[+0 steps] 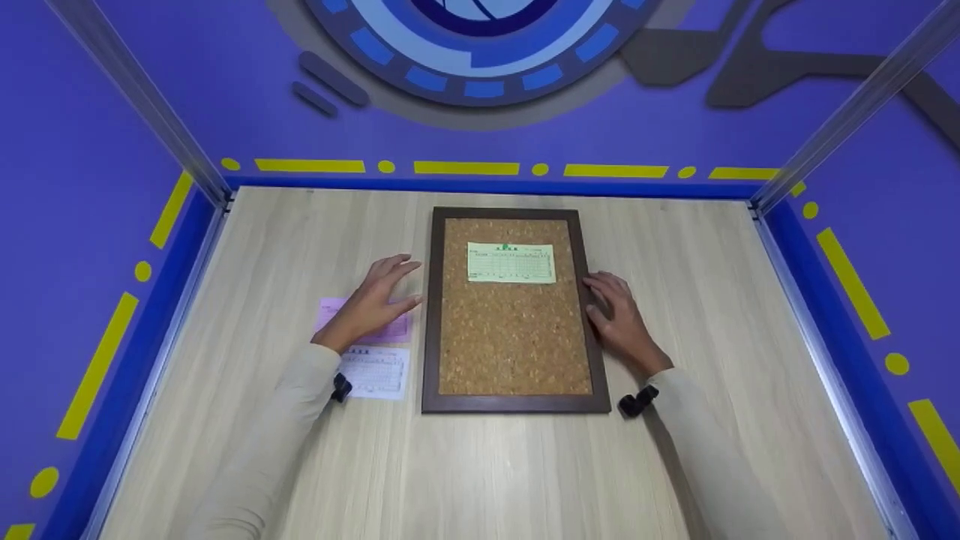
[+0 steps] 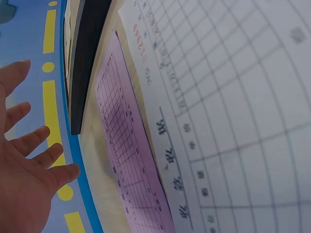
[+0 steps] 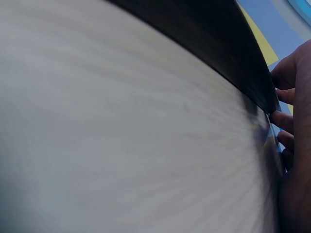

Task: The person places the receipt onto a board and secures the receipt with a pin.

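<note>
A cork board in a dark brown frame lies on the table. On its upper part sits a green printed slip, with a small green pin at its top edge. My left hand hovers beside the frame's left edge, fingers spread and holding nothing. Partly beneath that hand lies a pink slip, and nearer me a white slip with a printed grid. My right hand touches the frame's right side with its fingertips, the fingers loosely bent.
The wooden table is bounded by blue panels with yellow markings at the back and both sides. A dark wrist device sits at the right wrist and another at the left.
</note>
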A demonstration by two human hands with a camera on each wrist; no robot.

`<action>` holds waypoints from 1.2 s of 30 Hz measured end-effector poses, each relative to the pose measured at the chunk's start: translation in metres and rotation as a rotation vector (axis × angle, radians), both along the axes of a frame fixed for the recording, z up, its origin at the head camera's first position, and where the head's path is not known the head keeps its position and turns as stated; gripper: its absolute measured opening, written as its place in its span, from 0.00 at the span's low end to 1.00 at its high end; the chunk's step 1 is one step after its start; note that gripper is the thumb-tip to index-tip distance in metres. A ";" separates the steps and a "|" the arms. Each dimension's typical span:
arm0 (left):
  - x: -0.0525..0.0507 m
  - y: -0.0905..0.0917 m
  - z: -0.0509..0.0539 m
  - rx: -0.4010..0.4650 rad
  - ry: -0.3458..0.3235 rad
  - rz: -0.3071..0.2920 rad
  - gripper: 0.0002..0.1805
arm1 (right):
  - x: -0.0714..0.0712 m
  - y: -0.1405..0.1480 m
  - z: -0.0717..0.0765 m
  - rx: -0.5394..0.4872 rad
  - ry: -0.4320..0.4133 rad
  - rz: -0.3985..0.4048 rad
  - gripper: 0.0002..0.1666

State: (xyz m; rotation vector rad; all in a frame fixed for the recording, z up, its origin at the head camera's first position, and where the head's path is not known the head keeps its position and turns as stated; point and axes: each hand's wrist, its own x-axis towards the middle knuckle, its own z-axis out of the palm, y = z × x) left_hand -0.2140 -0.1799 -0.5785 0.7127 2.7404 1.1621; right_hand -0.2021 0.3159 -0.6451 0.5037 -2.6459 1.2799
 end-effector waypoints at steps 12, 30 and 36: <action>0.013 -0.022 0.001 0.034 -0.020 0.106 0.35 | 0.001 0.000 0.000 0.015 -0.039 -0.012 0.29; 0.031 -0.051 0.004 0.089 -0.019 0.203 0.32 | 0.000 0.000 0.000 0.012 -0.012 -0.011 0.29; 0.036 -0.062 0.002 0.091 -0.017 0.229 0.32 | 0.000 -0.001 0.000 0.009 0.007 -0.002 0.28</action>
